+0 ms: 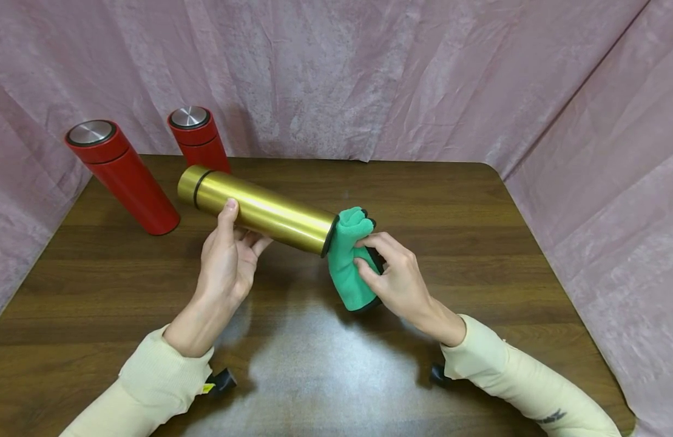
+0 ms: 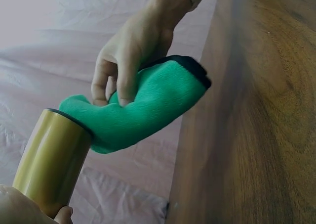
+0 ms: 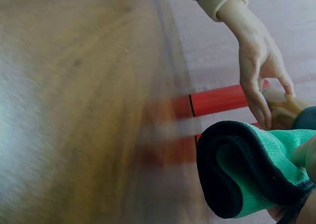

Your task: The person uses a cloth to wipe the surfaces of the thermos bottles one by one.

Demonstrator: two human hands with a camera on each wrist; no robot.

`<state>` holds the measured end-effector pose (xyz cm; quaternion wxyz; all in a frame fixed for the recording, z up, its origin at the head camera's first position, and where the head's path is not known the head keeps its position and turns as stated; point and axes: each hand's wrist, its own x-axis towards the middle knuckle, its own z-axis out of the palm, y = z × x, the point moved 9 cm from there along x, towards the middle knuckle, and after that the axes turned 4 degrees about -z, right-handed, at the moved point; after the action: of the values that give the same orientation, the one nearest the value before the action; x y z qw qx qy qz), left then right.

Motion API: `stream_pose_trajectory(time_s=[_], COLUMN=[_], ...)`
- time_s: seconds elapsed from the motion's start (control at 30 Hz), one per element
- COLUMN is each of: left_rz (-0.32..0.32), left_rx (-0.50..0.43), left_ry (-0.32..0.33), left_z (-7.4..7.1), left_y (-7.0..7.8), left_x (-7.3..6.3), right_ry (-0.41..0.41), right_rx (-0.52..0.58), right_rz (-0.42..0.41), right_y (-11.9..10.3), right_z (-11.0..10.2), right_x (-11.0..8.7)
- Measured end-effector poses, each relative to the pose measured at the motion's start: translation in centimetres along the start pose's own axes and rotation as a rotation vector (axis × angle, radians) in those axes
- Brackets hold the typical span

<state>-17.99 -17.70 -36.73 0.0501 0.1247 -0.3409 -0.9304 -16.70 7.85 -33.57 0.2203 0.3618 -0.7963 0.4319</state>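
My left hand [image 1: 227, 267] grips a gold thermos flask [image 1: 265, 209] around its middle, holding it tilted above the table with the capped end up to the left. A folded green cloth [image 1: 347, 267] with black edging lies against the flask's dark-rimmed base. My right hand [image 1: 399, 276] pinches that cloth between thumb and fingers. In the left wrist view, the cloth [image 2: 143, 105] droops beside the base of the flask [image 2: 54, 159]. The right wrist view shows the cloth's rolled black edge [image 3: 222, 169] close up, and the left hand [image 3: 261, 66] on the flask behind it.
Two red thermos flasks with silver lids stand at the table's back left: a nearer one [image 1: 125, 182] and a farther one [image 1: 202, 139], partly behind the gold flask. The wooden table [image 1: 451, 200] ends at pink curtains [image 1: 325, 79] behind and to the right.
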Motion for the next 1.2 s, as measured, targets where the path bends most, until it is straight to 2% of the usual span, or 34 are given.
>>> stream_pose_trajectory(time_s=[0.2,0.47,0.7,0.97,1.07,1.2], left_rz=[-0.003,-0.044,-0.052,-0.108,-0.120,-0.116], left_rx=[-0.023,-0.060,-0.037,-0.019,-0.004,0.024], left_ry=[0.002,0.001,0.007,-0.003,-0.012,-0.016], left_z=[0.0,-0.1,-0.1,-0.1,0.0,0.0], left_y=[0.1,0.0,-0.1,-0.7,-0.8,-0.8], left_x=[0.0,0.0,0.0,-0.2,-0.3,-0.3], right_ry=[-0.039,-0.028,0.028,0.143,0.179,0.207], right_rx=[0.028,0.063,0.043,-0.008,-0.019,-0.032], right_rz=[-0.003,-0.102,-0.242,-0.460,-0.491,-0.476], right_y=[-0.4,-2.1,-3.9,-6.3,-6.7,-6.6], right_z=[0.8,1.0,0.6,-0.1,-0.5,-0.8], right_x=[-1.0,-2.0,-2.1,-1.6,-1.4,-1.1])
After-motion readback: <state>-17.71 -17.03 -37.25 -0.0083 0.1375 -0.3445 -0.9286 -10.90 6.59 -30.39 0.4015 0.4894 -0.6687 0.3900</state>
